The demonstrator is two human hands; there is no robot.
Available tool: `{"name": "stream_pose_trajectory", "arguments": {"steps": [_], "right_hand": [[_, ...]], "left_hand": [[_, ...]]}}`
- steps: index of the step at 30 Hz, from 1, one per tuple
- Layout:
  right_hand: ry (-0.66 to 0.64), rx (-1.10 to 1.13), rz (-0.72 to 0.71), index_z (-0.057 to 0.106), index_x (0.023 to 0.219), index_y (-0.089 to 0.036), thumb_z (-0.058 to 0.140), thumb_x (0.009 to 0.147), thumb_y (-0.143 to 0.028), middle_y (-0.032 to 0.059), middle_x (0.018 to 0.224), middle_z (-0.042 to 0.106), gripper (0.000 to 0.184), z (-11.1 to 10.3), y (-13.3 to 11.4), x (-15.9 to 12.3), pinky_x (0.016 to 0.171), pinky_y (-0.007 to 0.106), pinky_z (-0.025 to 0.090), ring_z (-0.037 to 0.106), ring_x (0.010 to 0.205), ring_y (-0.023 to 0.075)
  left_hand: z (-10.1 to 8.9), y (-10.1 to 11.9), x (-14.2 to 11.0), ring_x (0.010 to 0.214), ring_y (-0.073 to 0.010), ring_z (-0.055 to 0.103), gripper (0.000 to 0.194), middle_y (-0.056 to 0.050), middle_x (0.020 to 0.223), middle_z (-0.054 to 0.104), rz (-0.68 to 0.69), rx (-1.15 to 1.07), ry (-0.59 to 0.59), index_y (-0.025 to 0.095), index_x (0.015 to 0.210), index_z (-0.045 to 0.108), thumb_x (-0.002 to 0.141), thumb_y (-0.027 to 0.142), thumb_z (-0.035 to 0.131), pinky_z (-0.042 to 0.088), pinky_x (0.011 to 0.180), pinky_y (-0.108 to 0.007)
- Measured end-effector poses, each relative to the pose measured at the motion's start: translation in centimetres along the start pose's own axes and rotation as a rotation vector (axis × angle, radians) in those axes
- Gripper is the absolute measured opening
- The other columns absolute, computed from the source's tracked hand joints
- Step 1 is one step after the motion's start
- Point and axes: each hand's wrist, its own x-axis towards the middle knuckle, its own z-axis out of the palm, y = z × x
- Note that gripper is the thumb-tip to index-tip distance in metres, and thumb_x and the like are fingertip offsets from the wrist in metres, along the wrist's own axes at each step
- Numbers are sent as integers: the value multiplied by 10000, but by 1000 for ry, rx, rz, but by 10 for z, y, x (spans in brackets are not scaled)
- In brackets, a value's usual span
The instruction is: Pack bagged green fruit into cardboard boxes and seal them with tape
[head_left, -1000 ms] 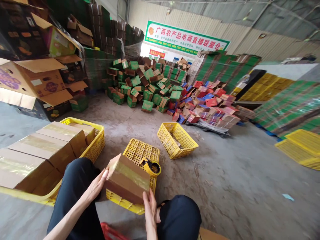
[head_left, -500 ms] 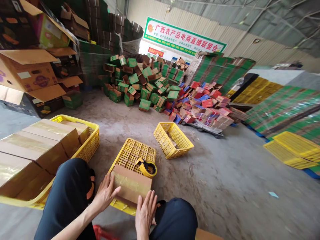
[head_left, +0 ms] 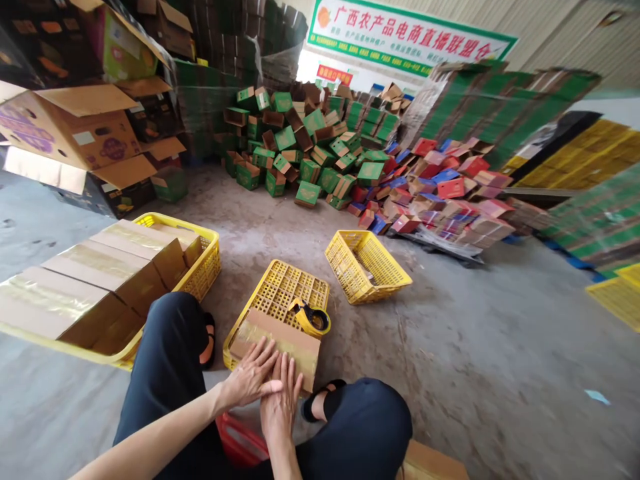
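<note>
A small brown cardboard box [head_left: 290, 343] with a strip of clear tape along its top lies on an upturned yellow crate [head_left: 285, 293] between my knees. My left hand [head_left: 253, 377] lies flat on the near end of the box, fingers spread. My right hand [head_left: 280, 407] rests flat beside it, fingers stretched over the box's near edge and touching the left hand. A yellow tape dispenser [head_left: 313, 319] sits on the crate just behind the box.
A yellow crate [head_left: 205, 263] on my left holds several taped brown boxes [head_left: 100, 280]. An open yellow crate [head_left: 367, 267] lies tilted on the concrete floor ahead. Piles of green boxes [head_left: 300, 147] and red boxes [head_left: 440, 193] lie beyond. Something red [head_left: 240, 443] sits under my legs.
The box was tipped up in both hands, then laid flat on the crate. Both hands have come together and now press on its near end.
</note>
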Motion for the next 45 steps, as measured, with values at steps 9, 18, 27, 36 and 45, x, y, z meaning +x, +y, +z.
{"name": "stream_pose_trajectory", "arguments": {"steps": [9, 18, 27, 36, 45], "right_hand": [[-49, -9, -113, 371, 1643, -218, 334, 1093, -353, 148, 1629, 493, 567, -10, 6, 8, 1239, 562, 350, 420, 1539, 323], [-125, 56, -138, 454, 1601, -178, 348, 1076, -292, 102, 1626, 505, 547, -17, -21, 56, 1275, 495, 308, 403, 1549, 282], [-64, -57, -36, 599, 1497, -208, 417, 1064, -291, 152, 1515, 611, 476, -30, -38, 69, 1062, 472, 476, 607, 1283, 335], [-59, -81, -69, 583, 1505, -237, 453, 1075, -300, 151, 1462, 633, 454, -35, -29, 73, 993, 446, 487, 612, 1218, 315], [-161, -141, -85, 634, 1455, -277, 417, 1090, -315, 130, 1457, 646, 426, -49, -27, 79, 955, 421, 502, 623, 1224, 312]], "left_hand": [[-24, -8, 0, 1514, -333, 455, 771, -151, 1616, 499, -105, 48, -15, 236, 1569, 510, 1009, 748, 378, 393, 1234, -538], [-23, -27, 13, 1535, -367, 413, 708, -165, 1635, 470, -274, 69, 52, 240, 1547, 539, 1034, 705, 387, 398, 1219, -577], [-24, -30, 6, 1570, -392, 336, 727, -178, 1680, 392, -286, 74, 51, 235, 1543, 547, 1021, 717, 392, 390, 1220, -589], [-16, -35, 3, 1545, -389, 388, 640, -160, 1658, 433, -236, 128, 115, 299, 1561, 503, 1039, 664, 449, 465, 1157, -604], [-7, -40, 1, 1550, -371, 387, 624, -160, 1657, 434, -205, 181, 185, 294, 1565, 485, 1045, 638, 474, 457, 1174, -573]]}}
